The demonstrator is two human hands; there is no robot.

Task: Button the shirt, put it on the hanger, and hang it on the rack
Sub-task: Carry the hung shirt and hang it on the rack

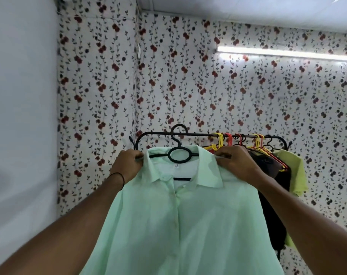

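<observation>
A pale mint-green shirt (pixel 180 215) hangs buttoned down its front on a black plastic hanger (pixel 177 153). The hanger's hook loops over the black rack bar (pixel 198 134) near the bar's left end. My left hand (pixel 129 163) pinches the shirt's left shoulder by the collar. My right hand (pixel 235 161) grips the right shoulder at the collar's other side. Both arms reach up and forward. The hanger's arms are hidden inside the shirt.
To the right on the same bar hang several yellow and red hangers (pixel 228 140) with a black garment (pixel 271 195) and a lime-yellow garment (pixel 295 171). Floral wallpaper covers the wall behind. A plain white wall stands at the left, a tube light (pixel 283 53) at the upper right.
</observation>
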